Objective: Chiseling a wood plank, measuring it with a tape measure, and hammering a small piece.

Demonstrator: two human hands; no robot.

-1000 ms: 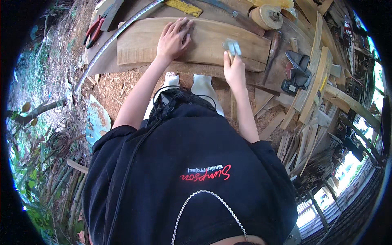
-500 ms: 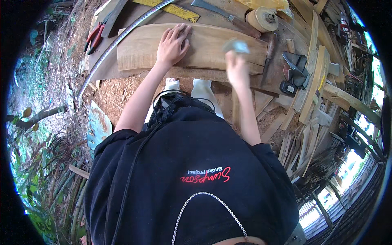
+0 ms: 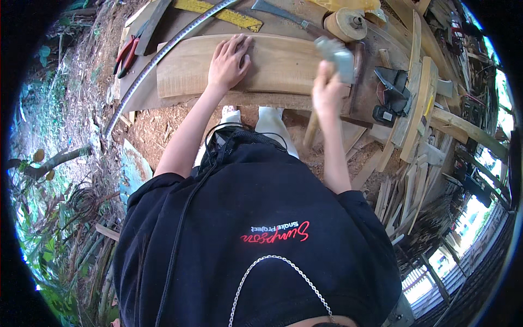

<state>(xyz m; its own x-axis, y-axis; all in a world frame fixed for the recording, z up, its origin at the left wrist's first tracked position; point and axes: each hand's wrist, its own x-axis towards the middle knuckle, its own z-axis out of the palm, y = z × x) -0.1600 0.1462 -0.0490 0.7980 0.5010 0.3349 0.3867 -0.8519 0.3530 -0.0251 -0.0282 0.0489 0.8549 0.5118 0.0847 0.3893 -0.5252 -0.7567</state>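
Up at 12 o'clock on the bench (image 3: 163,98) lies a curved wooden plank (image 3: 272,62). The left hand (image 3: 229,62) is spread flat on it, fingers open, gripping nothing, probably just pinning it so it can't slide. The right hand (image 3: 327,90) sits near the plank's 3 o'clock end, closed around a blurry grey tool (image 3: 336,54), looks like a hammer head, hard to be sure. Red-handled pliers (image 3: 125,54) and a yellow ruler (image 3: 226,13) are parked further out, within reach.

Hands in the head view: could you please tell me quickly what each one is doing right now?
Left hand: open, flat on the wooden board.
Right hand: closed on a blurred grey tool.
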